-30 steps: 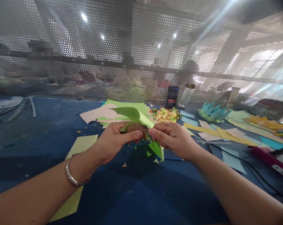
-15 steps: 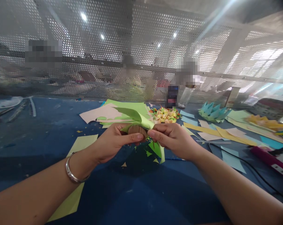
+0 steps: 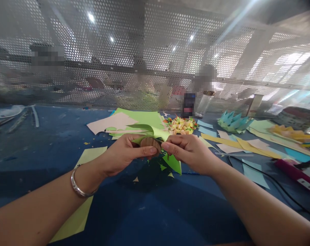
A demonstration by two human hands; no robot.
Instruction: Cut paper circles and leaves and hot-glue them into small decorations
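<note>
My left hand [image 3: 126, 150] is closed, its thumb pressing a brown, round-edged piece that looks like cardboard [image 3: 147, 142] against a sheet of light green paper [image 3: 158, 132]. The paper curls up behind the brown piece and runs across to my right hand [image 3: 187, 150]. That hand pinches the paper's edge at the right side of the brown piece; whether anything else is in its fingers is hidden. Below the right fingers a brighter green paper piece [image 3: 173, 164] shows. Small green and cream scraps [image 3: 162, 167] lie on the blue table under the hands.
Behind the hands lie stacked green sheets [image 3: 144, 116], a pink sheet [image 3: 108, 122] and a heap of small paper flowers [image 3: 182, 126]. To the right are yellow strips [image 3: 221, 140], a blue paper flower [image 3: 234, 122] and a magenta power strip [image 3: 295, 176] with its black cable. A perforated metal screen [image 3: 106, 68] stands behind.
The light green strip that hung below my right hand no longer shows there. The curled paper above the brown piece sits lower and flatter. Both hands have stayed almost in place.
</note>
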